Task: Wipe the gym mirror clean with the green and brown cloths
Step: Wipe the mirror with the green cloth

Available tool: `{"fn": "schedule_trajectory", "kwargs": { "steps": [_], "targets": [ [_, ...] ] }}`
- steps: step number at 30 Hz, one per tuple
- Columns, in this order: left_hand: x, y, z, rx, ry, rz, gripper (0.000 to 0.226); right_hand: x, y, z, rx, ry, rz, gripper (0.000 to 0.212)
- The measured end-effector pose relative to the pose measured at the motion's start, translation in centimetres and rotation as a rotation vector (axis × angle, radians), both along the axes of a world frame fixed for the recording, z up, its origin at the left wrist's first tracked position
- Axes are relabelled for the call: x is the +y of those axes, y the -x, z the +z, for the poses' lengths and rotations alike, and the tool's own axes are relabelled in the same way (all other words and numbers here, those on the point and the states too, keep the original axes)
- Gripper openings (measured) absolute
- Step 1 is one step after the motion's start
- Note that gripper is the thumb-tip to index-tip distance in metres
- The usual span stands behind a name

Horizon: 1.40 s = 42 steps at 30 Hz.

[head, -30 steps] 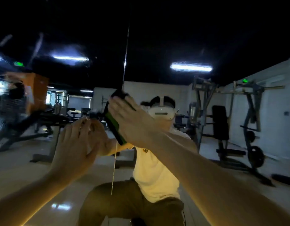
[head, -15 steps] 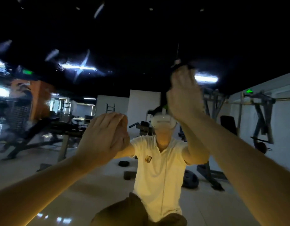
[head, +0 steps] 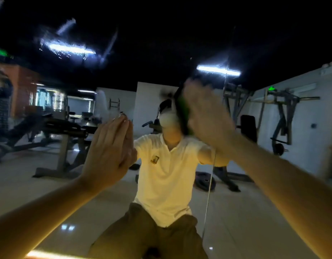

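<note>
The gym mirror (head: 49,193) fills the head view and reflects me in a white shirt. My right hand (head: 208,116) is blurred and presses flat, fingers straight, on the green cloth (head: 182,109) against the glass at upper centre-right. Only the cloth's dark green edge shows past the palm. My left hand (head: 109,152) lies flat on the glass at centre-left with fingers straight and together. A thin dark edge shows at its fingertips. I cannot tell whether the brown cloth is under that palm.
A vertical seam (head: 210,184) between mirror panels runs down just right of centre. Smears and droplets (head: 68,49) streak the upper left glass. Reflected benches (head: 64,128) and a weight rack (head: 281,116) show behind me.
My right hand with the green cloth swept right and up across the glass, then dropped slightly. My left hand slid up and to the right, staying flat on the mirror.
</note>
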<state>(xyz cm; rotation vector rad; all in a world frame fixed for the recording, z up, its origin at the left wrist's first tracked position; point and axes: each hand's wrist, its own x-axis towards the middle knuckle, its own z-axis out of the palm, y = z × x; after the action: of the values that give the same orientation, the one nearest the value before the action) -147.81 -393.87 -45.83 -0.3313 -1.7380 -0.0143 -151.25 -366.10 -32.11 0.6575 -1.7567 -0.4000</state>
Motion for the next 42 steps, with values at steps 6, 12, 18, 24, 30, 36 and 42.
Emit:
{"fn": "schedule_trajectory", "kwargs": {
  "steps": [6,12,18,24,30,36,42],
  "targets": [
    [-2.9,1.3,-3.5,-0.067,0.003,-0.002,0.075,-4.8,0.4,-0.8,0.078,0.401,-0.108,0.065],
    [-2.3,1.2,-6.9,-0.062,-0.040,-0.056,0.074,-6.4,-0.2,-16.2,-0.036,-0.110,-0.119,0.065],
    [-2.0,1.4,-8.6,-0.111,-0.007,0.018,0.078,-0.5,-1.0,-25.1,-0.170,-0.560,-0.170,0.072],
    [-2.0,1.4,-8.8,-0.130,0.001,0.008,0.078,-3.2,-0.5,-11.5,-0.036,0.344,-0.136,0.069],
    [-3.7,1.0,-8.3,-0.146,0.026,-0.060,0.066,-11.6,-0.4,-19.2,-0.075,0.199,0.009,0.064],
    [-7.5,0.6,-7.1,-0.027,-0.059,0.018,0.076,-9.0,-1.2,-22.5,-0.191,-0.390,-0.017,0.066],
    [-8.4,1.6,-7.3,-0.101,-0.083,0.093,0.084,-5.8,-0.3,-6.8,0.016,0.463,-0.202,0.074]
  ]
}}
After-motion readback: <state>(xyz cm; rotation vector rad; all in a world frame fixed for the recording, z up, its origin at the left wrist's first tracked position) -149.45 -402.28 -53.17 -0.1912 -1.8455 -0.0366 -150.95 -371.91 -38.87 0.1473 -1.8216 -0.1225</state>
